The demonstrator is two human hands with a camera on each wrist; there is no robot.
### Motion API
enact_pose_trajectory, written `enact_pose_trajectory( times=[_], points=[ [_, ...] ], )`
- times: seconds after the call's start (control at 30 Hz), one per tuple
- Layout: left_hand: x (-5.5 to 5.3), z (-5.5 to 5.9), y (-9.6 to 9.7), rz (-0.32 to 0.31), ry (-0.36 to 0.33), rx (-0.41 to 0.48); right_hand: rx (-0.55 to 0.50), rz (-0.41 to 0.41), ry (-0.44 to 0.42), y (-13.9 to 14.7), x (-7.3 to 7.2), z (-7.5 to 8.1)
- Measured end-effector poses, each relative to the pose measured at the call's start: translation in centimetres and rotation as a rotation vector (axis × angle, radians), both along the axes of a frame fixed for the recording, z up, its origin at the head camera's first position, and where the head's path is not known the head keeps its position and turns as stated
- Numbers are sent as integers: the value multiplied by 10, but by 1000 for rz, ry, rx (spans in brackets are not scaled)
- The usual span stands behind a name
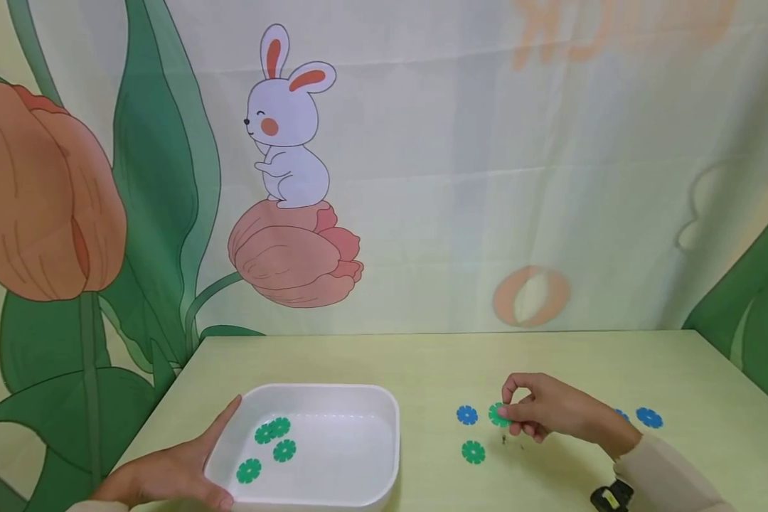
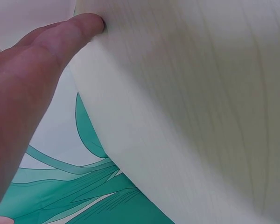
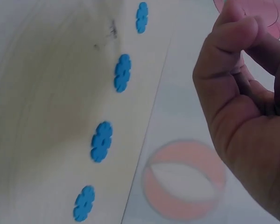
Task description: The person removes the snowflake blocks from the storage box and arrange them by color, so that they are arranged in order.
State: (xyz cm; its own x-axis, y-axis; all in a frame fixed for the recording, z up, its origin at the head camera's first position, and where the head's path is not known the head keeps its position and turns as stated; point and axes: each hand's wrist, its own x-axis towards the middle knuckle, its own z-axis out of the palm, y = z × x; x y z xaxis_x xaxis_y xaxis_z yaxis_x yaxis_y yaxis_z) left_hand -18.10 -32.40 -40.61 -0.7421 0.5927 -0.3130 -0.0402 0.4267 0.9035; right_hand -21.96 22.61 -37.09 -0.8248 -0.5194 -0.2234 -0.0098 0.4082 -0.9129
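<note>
Pale tabletop (image 1: 422,370) beneath, the right hand (image 1: 547,408) pinches a notched, round green disc (image 1: 496,414), left hand (image 1: 174,466) spread against a tray (image 1: 339,455).

Low in the frame, left of centre, I see a white box (image 1: 339,455) on the table (image 1: 435,359), the left grip (image 1: 166,471) spread along its left side. Four green discs (image 1: 284,450) lie inside, two of them touching. Right of centre, the right grip (image 1: 547,409) pinches another green disc (image 1: 493,414); a blue disc (image 1: 467,414) lies just to its left, and a loose green disc (image 1: 473,452) below. Two more blue discs (image 1: 649,417) show at lower right, one partly hidden by the forearm. Behind hangs a pale cloth (image 1: 422,178), its rabbit (image 1: 288,117) sitting upper left of centre.
</note>
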Motion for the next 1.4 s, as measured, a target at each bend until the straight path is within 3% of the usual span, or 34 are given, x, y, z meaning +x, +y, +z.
enact_pose_trajectory(
  times=[0.33, 0.7, 1.13, 1.4],
  points=[
    [1, -1, 0, -9, -10, 21, 17, -17, -42, 19, 9, -22],
    [1, -1, -1, -5, -9, 18, 56, -37, -73, 21, 14, -42],
    [1, -1, 0, -6, 8, 3, 107, -55, -4, 20, 14, -56],
    [1, 1, 1, -7, 18, 6, 170, -73, 41, 18, 13, -56]
  ],
)
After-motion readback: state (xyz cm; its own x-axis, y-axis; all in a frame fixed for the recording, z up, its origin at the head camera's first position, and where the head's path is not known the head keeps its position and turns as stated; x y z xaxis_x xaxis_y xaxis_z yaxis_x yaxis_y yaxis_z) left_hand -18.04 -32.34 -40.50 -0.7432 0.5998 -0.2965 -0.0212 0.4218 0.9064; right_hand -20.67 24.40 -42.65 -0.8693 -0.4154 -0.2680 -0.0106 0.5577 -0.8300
